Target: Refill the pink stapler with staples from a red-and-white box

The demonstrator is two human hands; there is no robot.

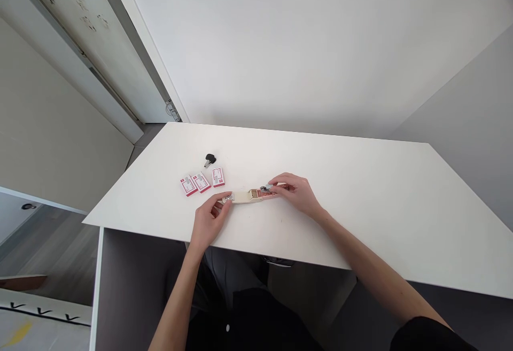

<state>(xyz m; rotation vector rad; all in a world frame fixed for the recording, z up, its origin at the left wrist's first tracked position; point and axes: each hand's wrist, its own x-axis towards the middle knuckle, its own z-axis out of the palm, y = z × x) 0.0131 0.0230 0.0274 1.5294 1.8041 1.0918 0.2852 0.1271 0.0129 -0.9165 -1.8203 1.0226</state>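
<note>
With left hand (pixel 207 224) half-curled, gripping cream case (pixel 241 197), could drop silver piece (pixel 265 187) by loosening narrow fingertip pinch of right hand (pixel 297 194).

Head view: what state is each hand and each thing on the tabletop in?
Long cream object: lying lengthwise, red-patterned section at right exposed
Silver piece: held at the red-patterned section
Left hand: at the cream object's left end, grip unclear
Right hand: closed on the silver piece
Three red-and-white boxes: lying flat
Black-and-silver item: lying loose
</note>
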